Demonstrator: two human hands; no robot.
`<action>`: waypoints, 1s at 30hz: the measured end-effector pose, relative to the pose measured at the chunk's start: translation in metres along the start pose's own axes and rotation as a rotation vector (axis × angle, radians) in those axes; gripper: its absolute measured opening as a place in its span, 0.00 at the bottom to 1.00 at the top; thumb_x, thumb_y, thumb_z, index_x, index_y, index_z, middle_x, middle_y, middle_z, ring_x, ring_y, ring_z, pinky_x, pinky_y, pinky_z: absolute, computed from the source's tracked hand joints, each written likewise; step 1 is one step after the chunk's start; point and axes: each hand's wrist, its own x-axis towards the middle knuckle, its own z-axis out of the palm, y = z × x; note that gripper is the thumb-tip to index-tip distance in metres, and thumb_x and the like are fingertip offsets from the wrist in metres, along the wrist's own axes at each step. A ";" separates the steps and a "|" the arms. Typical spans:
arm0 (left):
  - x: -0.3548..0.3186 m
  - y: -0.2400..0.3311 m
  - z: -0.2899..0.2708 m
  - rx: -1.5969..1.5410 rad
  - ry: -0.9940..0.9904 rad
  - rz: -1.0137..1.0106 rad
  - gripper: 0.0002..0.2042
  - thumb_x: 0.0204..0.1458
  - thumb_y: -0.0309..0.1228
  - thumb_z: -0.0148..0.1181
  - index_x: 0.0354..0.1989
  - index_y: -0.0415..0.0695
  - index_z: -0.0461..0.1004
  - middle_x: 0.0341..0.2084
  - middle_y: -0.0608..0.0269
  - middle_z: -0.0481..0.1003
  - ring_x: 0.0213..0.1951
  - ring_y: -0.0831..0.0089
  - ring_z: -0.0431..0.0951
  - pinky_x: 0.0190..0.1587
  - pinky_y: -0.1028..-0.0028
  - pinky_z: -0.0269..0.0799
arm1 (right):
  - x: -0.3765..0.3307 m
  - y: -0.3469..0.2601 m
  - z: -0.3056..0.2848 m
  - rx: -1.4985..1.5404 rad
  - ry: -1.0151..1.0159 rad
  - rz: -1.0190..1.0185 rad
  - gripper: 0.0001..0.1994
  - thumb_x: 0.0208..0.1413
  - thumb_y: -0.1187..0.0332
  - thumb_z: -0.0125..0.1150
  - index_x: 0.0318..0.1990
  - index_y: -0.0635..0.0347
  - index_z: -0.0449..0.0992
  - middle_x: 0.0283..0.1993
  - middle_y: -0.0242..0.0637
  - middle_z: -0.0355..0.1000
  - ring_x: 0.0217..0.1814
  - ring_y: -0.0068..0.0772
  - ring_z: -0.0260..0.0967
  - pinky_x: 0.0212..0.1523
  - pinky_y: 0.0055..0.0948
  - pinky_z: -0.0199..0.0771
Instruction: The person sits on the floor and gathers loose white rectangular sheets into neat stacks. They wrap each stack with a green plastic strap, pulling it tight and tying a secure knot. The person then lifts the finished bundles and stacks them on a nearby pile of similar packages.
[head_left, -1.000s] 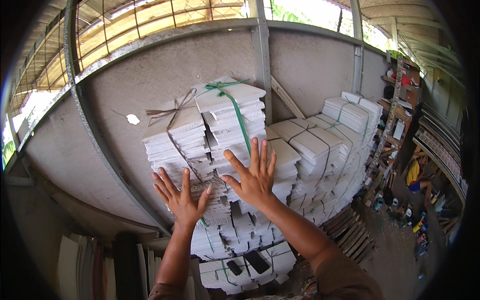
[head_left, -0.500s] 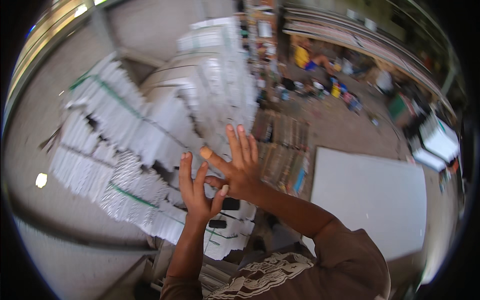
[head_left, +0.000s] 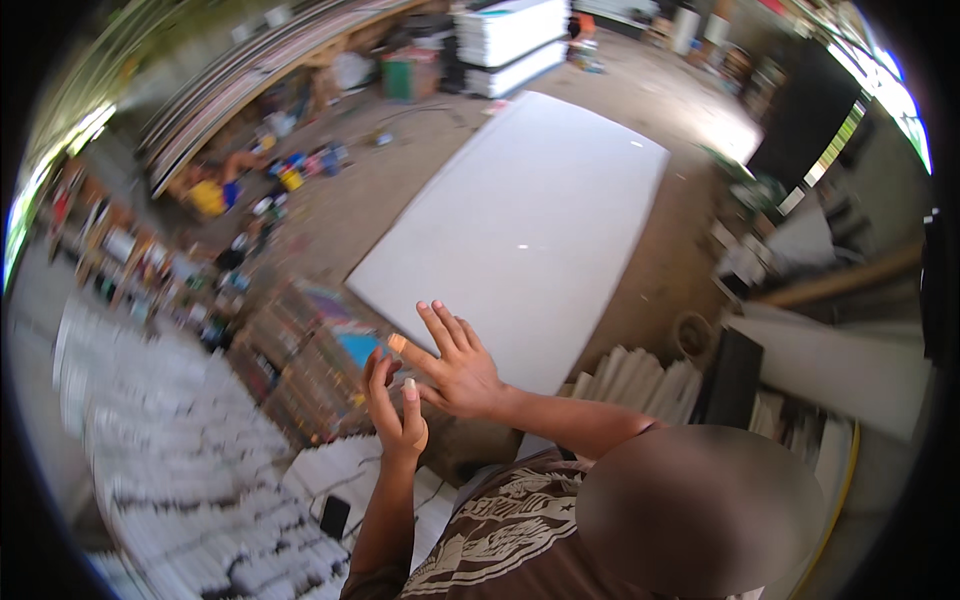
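My left hand (head_left: 398, 410) is raised in front of me, thumb up and fingers loosely bent, with nothing in it. Close beside it, my right hand (head_left: 462, 375) is spread open with the palm partly showing, also holding nothing. A tan wrap (head_left: 397, 344) covers the tip of one right finger, near the left fingertips. Whether the hands touch, I cannot tell. Beyond them a large white panel (head_left: 530, 220) lies flat on the floor. Stacks of white sheets (head_left: 180, 440) fill the lower left, with a small black flat object (head_left: 335, 516) on top.
Worn wooden slats (head_left: 300, 375) lie left of the panel. Cans and bottles (head_left: 290, 180) litter the floor behind, near a yellow and blue shape (head_left: 208, 197) too blurred to name. Long boards (head_left: 260, 70) rest on a rack. White blocks (head_left: 512, 45) are stacked at the back.
The view has swung to the right, so the white panel now lies ahead and the sheet stacks sit lower left. Both hands stay raised and empty, the left fingers a little more bent.
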 end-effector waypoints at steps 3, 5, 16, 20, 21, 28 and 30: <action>0.018 0.006 0.092 -0.211 -0.160 -0.002 0.24 0.65 0.37 0.51 0.63 0.33 0.64 0.64 0.43 0.62 0.56 0.55 0.72 0.56 0.61 0.71 | -0.037 0.063 -0.037 -0.077 0.078 0.169 0.34 0.59 0.49 0.60 0.73 0.40 0.60 0.76 0.61 0.48 0.75 0.68 0.50 0.66 0.61 0.59; 0.032 0.015 0.152 -0.250 -0.272 0.048 0.24 0.65 0.37 0.52 0.63 0.33 0.64 0.63 0.44 0.63 0.56 0.56 0.72 0.56 0.62 0.71 | -0.062 0.102 -0.066 -0.132 0.093 0.265 0.34 0.59 0.49 0.59 0.72 0.41 0.60 0.75 0.61 0.49 0.75 0.68 0.51 0.66 0.61 0.60; 0.058 0.069 0.363 -0.467 -0.688 0.075 0.24 0.65 0.37 0.53 0.64 0.34 0.64 0.63 0.47 0.63 0.56 0.57 0.72 0.56 0.62 0.72 | -0.161 0.230 -0.178 -0.310 0.303 0.669 0.35 0.57 0.55 0.63 0.72 0.42 0.60 0.73 0.63 0.52 0.74 0.67 0.51 0.66 0.55 0.59; 0.068 0.078 0.441 -0.503 -0.818 0.095 0.24 0.65 0.37 0.54 0.64 0.35 0.64 0.63 0.48 0.64 0.55 0.58 0.73 0.55 0.63 0.72 | -0.180 0.277 -0.205 -0.381 0.408 0.757 0.33 0.57 0.56 0.64 0.71 0.43 0.63 0.72 0.63 0.53 0.74 0.67 0.53 0.66 0.53 0.60; 0.069 0.081 0.464 -0.530 -0.827 0.110 0.24 0.65 0.37 0.54 0.64 0.35 0.64 0.62 0.50 0.65 0.54 0.60 0.74 0.54 0.64 0.73 | -0.186 0.290 -0.211 -0.391 0.429 0.782 0.33 0.57 0.56 0.64 0.71 0.43 0.64 0.72 0.63 0.53 0.73 0.67 0.53 0.66 0.53 0.61; 0.095 0.093 0.623 -0.618 -1.052 0.039 0.24 0.65 0.37 0.55 0.64 0.35 0.65 0.60 0.50 0.66 0.49 0.64 0.76 0.51 0.68 0.74 | -0.217 0.414 -0.260 -0.517 0.501 0.922 0.31 0.57 0.57 0.64 0.69 0.46 0.66 0.71 0.61 0.55 0.72 0.65 0.56 0.64 0.52 0.63; 0.109 0.095 0.677 -0.628 -1.057 0.088 0.23 0.66 0.38 0.55 0.63 0.35 0.66 0.60 0.49 0.66 0.49 0.64 0.76 0.50 0.68 0.75 | -0.221 0.459 -0.282 -0.537 0.496 0.959 0.31 0.56 0.57 0.64 0.69 0.46 0.66 0.71 0.61 0.55 0.72 0.64 0.56 0.64 0.52 0.64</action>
